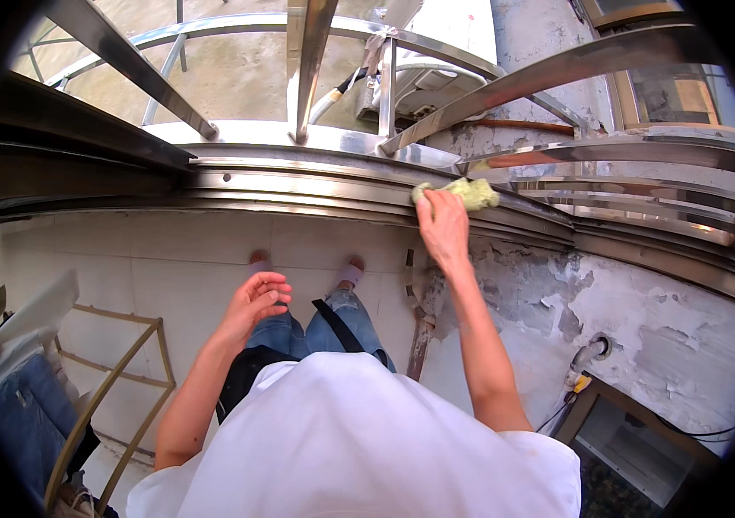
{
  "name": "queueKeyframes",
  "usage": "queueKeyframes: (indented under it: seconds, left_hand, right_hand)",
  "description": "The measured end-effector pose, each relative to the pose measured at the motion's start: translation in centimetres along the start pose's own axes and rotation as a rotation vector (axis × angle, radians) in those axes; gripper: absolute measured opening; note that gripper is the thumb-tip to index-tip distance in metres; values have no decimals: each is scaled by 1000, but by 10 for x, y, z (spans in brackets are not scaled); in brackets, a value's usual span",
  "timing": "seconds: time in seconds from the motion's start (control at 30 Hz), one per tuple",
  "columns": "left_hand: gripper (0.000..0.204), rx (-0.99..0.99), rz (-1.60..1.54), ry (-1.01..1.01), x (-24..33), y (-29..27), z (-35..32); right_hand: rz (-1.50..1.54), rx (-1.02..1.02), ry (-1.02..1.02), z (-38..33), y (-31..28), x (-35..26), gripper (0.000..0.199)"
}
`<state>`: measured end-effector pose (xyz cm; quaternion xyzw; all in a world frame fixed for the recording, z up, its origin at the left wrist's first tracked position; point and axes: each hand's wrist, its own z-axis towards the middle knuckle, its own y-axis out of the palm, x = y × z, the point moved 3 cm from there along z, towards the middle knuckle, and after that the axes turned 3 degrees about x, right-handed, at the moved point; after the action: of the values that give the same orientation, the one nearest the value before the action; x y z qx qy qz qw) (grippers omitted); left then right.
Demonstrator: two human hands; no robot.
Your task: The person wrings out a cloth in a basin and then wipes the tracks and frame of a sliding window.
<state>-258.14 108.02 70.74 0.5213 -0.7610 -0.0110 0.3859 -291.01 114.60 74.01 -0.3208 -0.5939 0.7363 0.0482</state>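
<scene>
A crumpled yellow-green cloth (474, 193) lies bunched under my right hand (443, 217), which grips one end of it. Cloth and fingers press on the metal window track (316, 183), near its right part where the upright bars meet the frame. My left hand (261, 300) hangs in the air in front of my body, below the track. Its fingers are loosely bent and apart, and nothing is in them.
Shiny metal bars (307, 78) rise beyond the track. Outside stands a white air-conditioner unit (428, 91). At left are a brass-coloured metal frame (139, 380) and piled folded things (26, 397). The right wall (635, 337) has peeling paint, a pipe (588, 358) and a framed pane (635, 449).
</scene>
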Motion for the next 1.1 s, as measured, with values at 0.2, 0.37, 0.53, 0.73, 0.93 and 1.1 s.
queueKeyframes:
  seconds: [0.2, 0.37, 0.53, 0.73, 0.93, 1.1]
  left_hand:
    - [29, 90, -103, 79, 2, -22, -23]
    - [29, 257, -161, 178, 1, -60, -46]
    - [29, 249, -333, 196, -10, -77, -49]
    - [33, 219, -393, 62, -21, -87, -59]
    - [45, 240, 164, 290, -2, -65, -58]
    - [46, 222, 63, 458, 29, -40, -47]
  right_hand:
    - [353, -28, -278, 13, 114, -194, 23]
    - [425, -45, -320, 36, 145, -247, 19]
    - [1186, -417, -269, 2, 99, -269, 23]
    - [1147, -886, -123, -75, 78, -233, 24]
    - [896, -794, -2, -65, 56, -214, 28]
    - [998, -708, -174, -38, 40, -235, 37]
